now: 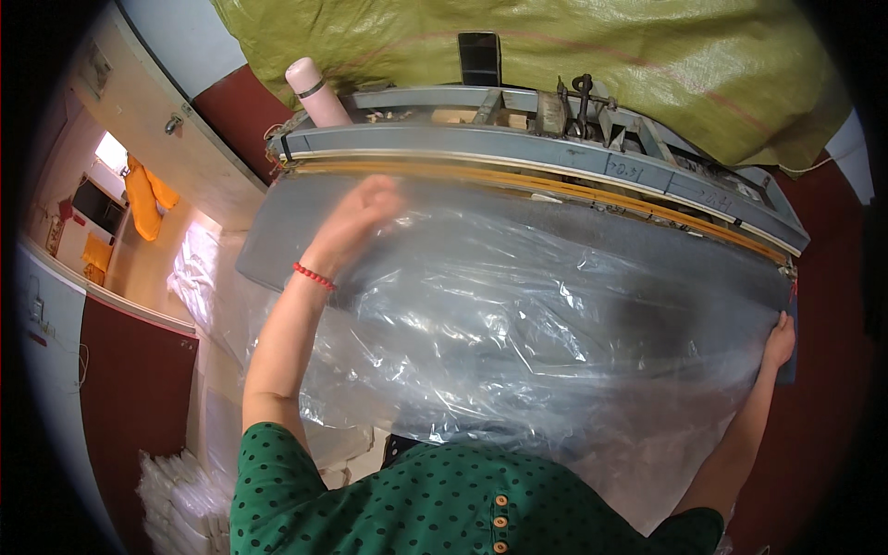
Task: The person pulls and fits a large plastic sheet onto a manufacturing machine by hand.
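A wide sheet of clear plastic film (518, 324) lies wrinkled and shiny across a grey work surface (287, 222) and drapes over its near edge toward my body. At the far right end my right hand (782, 340) is closed on the film's edge, thumb up. My left hand (365, 213), with a red bead bracelet at the wrist, is raised over the film's far left part, close to the yellow strips. Motion smears its fingers, so whether they hold any film cannot be made out.
Behind the film runs a long grey metal frame (388, 141) with yellow strips (518, 178) along its front and a dark clamp-like fitting (583, 106). A pink flask (314, 91) and a dark phone (480, 59) stand at the back. Stacked clear plastic bags (185, 504) lie lower left.
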### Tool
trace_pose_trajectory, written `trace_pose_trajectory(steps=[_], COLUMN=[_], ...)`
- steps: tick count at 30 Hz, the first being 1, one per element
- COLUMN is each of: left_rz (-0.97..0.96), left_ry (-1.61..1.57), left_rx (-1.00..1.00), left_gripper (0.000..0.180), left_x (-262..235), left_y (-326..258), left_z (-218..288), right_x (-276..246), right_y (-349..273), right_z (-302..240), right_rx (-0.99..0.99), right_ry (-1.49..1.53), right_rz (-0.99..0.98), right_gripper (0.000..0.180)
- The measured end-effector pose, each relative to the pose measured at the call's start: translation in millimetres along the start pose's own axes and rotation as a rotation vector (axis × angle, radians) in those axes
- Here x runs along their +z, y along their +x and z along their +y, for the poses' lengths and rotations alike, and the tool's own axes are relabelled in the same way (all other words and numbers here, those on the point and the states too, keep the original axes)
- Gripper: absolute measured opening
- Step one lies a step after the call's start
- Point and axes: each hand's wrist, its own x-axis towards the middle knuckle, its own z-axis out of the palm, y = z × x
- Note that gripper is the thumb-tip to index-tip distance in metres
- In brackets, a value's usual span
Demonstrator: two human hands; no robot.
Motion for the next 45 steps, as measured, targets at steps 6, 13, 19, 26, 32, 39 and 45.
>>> trace_pose_trajectory(steps=[6,13,19,26,32,39,45], left_rz=[0.054,0.276,0.391,0.308,0.667,0.886,0.949], left_ry=[0.005,0.873,1.0,1.208,0.503,0.545,0.57], left_rx=[0.03,0.414,0.497,0.546,0.365,0.307,0.467], left_gripper=[0.02,0.01,0.015,0.008,0.02,0.02,0.02], left_x=[2,-16,10,13,4,-84,-95], left_y=[14,58,45,39,48,82,105], left_z=[-8,-85,-86,-71,-48,-96,-97], right_x=[-1,9,-68,-74,-55,66,74], right_y=[-2,19,-13,-15,19,26,37], right_z=[-4,72,57,62,-16,-112,-143], right_rx=[-0.011,0.22,0.349,0.396,0.394,0.095,0.212], right_ry=[0.024,0.75,1.302,1.302,1.18,0.858,0.978], right_rz=[0.016,-0.196,-0.065,0.042,0.16,0.132,0.17], right_gripper=[0.041,0.038,0.026,0.024,0.027,0.026,0.02])
